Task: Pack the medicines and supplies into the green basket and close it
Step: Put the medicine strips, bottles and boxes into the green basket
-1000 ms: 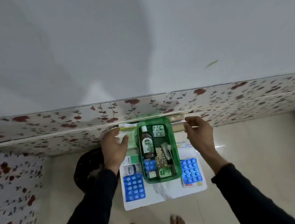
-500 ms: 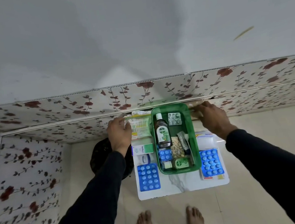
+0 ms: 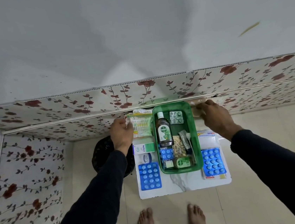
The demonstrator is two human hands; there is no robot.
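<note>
Basket point(image 3: 195, 134) lies lengthwise toward the wall; left hand point(image 3: 121, 135) pinches a packet point(image 3: 140, 124), right hand point(image 3: 215, 117) clasps something beige.

A: State the basket condition.
B: The green basket point(image 3: 195, 134) sits open on the white board, holding an upright-lying Dettol bottle point(image 3: 163, 130), a silver blister strip point(image 3: 175, 117) and a small blue blister pack point(image 3: 166, 154).
A: Items outside it?
B: A blue blister pack point(image 3: 149, 176) lies left; another blue pack point(image 3: 213, 162) lies right.

Green basket point(image 3: 193, 125), blue blister packs point(image 3: 149, 176), brown bottle point(image 3: 164, 131) (green label), red-flowered wall panels point(image 3: 51, 111), black sleeves point(image 3: 90, 201)
</note>
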